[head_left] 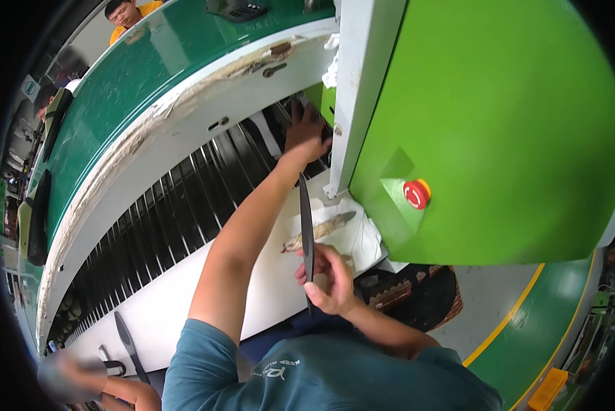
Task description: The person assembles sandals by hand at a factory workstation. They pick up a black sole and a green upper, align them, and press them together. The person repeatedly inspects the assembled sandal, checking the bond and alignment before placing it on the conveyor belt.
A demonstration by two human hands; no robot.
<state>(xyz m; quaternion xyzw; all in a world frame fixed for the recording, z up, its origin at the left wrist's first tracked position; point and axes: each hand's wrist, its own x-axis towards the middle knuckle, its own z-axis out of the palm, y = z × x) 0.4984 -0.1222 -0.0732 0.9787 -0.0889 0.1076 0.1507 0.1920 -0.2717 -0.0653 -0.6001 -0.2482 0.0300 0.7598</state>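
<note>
My left arm stretches forward across the white ledge (246, 291). My left hand (306, 137) is over the dark slatted bed of the machine, beside a white strip (266, 135), fingers apart; their tips are in shadow. Close to my body, my right hand (331, 281) grips a long, thin, black tapered piece (307, 216) between thumb and fingers. The piece stands nearly edge-on, so its kind cannot be made out. Just behind it, a knife (347, 217) with a wrapped, stained handle lies on a crumpled white cloth (366, 240).
A green machine panel (499, 130) with a red stop button (417, 194) rises at the right. The curved dark-green cover (157, 68) arches overhead. Another black piece (126, 339) lies at lower left, near another person's arm (126, 390). A dark patterned box (417, 294) sits at my right.
</note>
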